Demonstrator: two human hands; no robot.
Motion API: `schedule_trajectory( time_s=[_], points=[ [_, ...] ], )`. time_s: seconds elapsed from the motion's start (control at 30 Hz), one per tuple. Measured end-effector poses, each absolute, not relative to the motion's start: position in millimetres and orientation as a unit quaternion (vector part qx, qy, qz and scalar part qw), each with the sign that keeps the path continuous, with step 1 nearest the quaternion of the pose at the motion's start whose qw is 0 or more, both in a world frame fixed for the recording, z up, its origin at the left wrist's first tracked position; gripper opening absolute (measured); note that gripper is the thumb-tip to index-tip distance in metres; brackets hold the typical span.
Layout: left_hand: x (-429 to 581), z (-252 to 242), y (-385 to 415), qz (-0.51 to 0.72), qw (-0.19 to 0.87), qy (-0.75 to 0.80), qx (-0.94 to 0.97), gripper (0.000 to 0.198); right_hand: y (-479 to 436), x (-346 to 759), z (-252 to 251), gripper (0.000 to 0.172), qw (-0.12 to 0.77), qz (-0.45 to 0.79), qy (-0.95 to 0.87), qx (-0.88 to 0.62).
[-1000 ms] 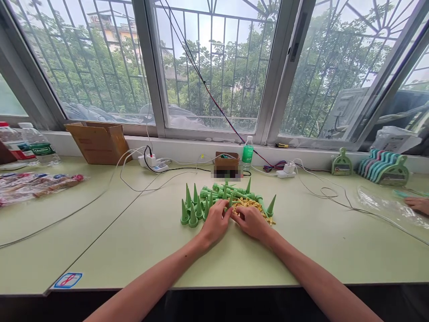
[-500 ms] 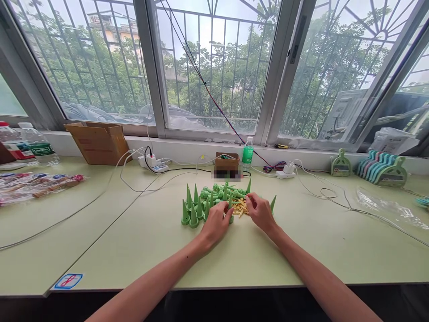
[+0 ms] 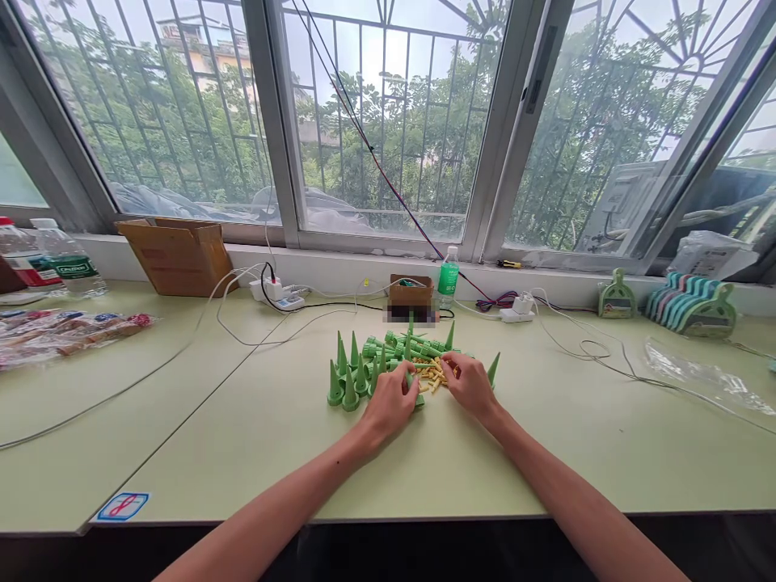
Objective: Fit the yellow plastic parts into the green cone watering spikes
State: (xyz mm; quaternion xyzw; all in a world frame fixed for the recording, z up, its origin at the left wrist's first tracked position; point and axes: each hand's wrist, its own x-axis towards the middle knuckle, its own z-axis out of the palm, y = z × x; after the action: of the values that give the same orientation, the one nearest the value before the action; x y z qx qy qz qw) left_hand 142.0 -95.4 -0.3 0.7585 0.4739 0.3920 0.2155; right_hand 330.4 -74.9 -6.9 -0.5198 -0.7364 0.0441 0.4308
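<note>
Left fingers (image 3: 413, 394): grasping green cone (image 3: 420, 401), partly hidden | right fingers (image 3: 453, 360): at yellow pieces (image 3: 432, 378), grip obscured, cannot tell

Forearms (image 3: 288, 497) angle inward, left hand (image 3: 388, 400) and right hand (image 3: 473, 388) apart, fingers (image 3: 457, 360) bent.

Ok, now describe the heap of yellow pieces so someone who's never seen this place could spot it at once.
Find the pale green tabletop below the windows. Near its middle, go to the cluster of green cones. The heap of yellow pieces lies between the left hand and the right hand, small stick-like bits whose yellow sets them apart from the green cones beside them.
</note>
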Motion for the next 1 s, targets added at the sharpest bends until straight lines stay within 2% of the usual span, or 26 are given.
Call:
schedule_trajectory(
  time_s=[0.4, 0.63, 1.0],
  points=[
    [143.1, 2.6, -94.9, 0.368, 0.179, 0.461, 0.788, 0.031, -73.4, 328.5, -15.0, 0.020, 0.406, 0.058, -0.763, -0.499],
    [142.2, -3.4, -91.9, 0.381, 0.154, 0.454, 0.791, 0.034, -79.6, 320.2, -12.3, 0.020, 0.340, 0.044, -0.790, -0.508],
    [141.8, -2.1, -94.6, 0.390, 0.165, 0.463, 0.779, 0.042, -80.4, 318.0, -9.4, 0.018, 0.311, 0.007, -0.794, -0.523]
  ],
)
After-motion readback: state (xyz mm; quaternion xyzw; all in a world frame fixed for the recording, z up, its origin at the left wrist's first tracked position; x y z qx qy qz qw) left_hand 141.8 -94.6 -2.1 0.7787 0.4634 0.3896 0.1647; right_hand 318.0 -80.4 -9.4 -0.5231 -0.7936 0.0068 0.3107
